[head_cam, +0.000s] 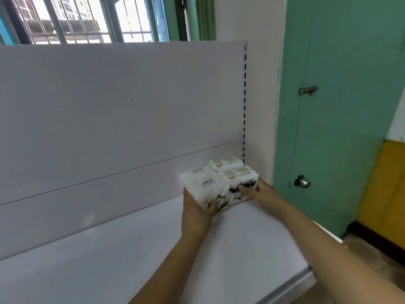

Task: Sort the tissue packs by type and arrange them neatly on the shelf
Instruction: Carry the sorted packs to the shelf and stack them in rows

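Just right of the frame's centre, four white tissue packs sit bunched in a two-by-two block on my white shelf (122,255), tucked into the corner where the grey back panel (109,110) meets the slotted upright (244,102). My left hand (197,208) grips the near-left tissue pack (207,189): the palm lies against its left side and my thumb curls up over the printed front face, while the other fingers are hidden behind the pack. My right hand (256,190) comes in from the lower right of the frame and presses the near-right tissue pack (240,178), fingers laid fairly straight across its front over the dark cat print, thumb out of sight. Behind these, the far-left tissue pack (198,172) and the far-right tissue pack (226,163) stand touching the near ones and each other. The two right-hand packs carry a gold label on top, and the two left-hand ones carry small dark lettering, so they may be two types, though the print is too blurred for me to be sure. In the right part of the frame stands a green door (341,84) with a round metal knob (303,182) and a small latch (308,90) above it. Along the upper left runs a barred window (65,18).
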